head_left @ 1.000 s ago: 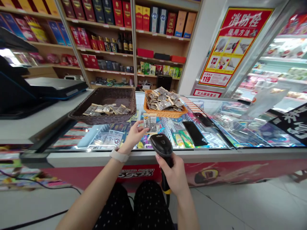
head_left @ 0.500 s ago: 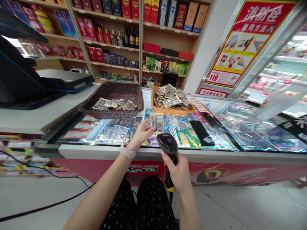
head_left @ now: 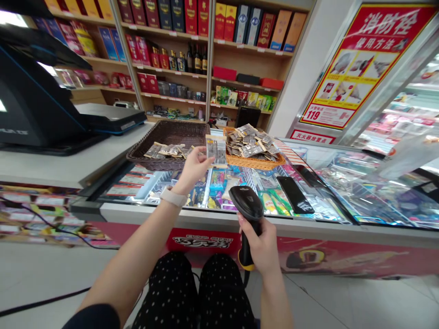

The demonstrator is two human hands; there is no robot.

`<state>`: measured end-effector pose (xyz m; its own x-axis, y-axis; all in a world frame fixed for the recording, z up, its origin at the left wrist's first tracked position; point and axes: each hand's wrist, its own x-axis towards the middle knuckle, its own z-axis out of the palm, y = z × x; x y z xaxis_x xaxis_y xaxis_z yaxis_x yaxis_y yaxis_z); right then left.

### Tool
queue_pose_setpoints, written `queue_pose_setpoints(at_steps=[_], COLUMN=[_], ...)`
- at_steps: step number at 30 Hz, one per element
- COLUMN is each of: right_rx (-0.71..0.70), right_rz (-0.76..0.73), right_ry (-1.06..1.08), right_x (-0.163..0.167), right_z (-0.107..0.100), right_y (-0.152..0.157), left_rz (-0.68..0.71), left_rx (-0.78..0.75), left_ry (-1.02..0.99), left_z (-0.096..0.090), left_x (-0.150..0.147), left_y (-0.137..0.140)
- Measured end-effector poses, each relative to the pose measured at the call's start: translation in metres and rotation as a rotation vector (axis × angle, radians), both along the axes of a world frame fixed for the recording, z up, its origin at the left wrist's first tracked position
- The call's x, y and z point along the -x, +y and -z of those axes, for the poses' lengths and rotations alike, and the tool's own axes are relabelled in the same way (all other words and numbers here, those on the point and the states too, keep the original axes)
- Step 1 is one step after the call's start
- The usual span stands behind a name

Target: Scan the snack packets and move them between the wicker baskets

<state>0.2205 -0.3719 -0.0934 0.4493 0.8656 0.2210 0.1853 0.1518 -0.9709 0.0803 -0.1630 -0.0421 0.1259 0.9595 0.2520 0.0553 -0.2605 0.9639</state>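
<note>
My left hand (head_left: 195, 170) pinches a small clear packet (head_left: 216, 151) by its left edge, holding it upright above the freezer's glass top. In my right hand (head_left: 260, 242) is a black barcode scanner (head_left: 246, 201) with a yellow band at its base; my fingers wrap its handle and its head faces the freezer. Just behind the left hand stands a dark brown wicker basket (head_left: 137, 157), with several similar packets (head_left: 166, 151) at its front. An orange wicker basket (head_left: 254, 162) heaped with more packets (head_left: 252, 141) is to the right, partly behind the held packet.
Both baskets rest on the glass-topped freezer (head_left: 164, 214). Two dark phones, one a black phone (head_left: 295, 195), lie to the right. At the left a counter (head_left: 68, 160) carries a black weighing machine (head_left: 37, 100). A black cable (head_left: 55, 297) crosses the floor. Shelves (head_left: 164, 32) stand behind.
My left hand has lifted the packet from near the glass, up and slightly left toward the dark basket. The scanner stays in my right hand, its blue light no longer showing. The view has shifted slightly.
</note>
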Motion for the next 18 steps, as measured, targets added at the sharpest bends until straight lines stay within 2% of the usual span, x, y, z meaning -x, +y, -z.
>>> queue_pose_setpoints(at_steps=[3,6,9,11,15,18], right_rx=[-0.03,-0.053,-0.081,-0.088,-0.08,-0.096], right_rz=[-0.059,-0.132,-0.215,-0.264,-0.302,-0.289], right_ry=[0.035,0.056,0.067,0.071,0.062,0.079], right_x=[0.01,0.027,0.045,0.056,0.067,0.065], right_z=[-0.006,-0.011,-0.016,-0.019,-0.021,-0.021], right_y=[0.007,0.016,0.025,0.03,0.035,0.037], left_rz=[-0.163,-0.299,-0.386,-0.419,-0.458,-0.465], left_rx=[-0.097,-0.096,-0.091,-0.108,-0.169,-0.265], left_ry=[0.144,0.432,0.73,0.841,0.902,0.856], left_z=[-0.036,-0.052,-0.045,-0.035,-0.022,-0.027], left_x=[0.031,0.061,0.081,0.089,0.097,0.093], left_y=[0.029,0.052,0.063,0.065,0.063,0.054])
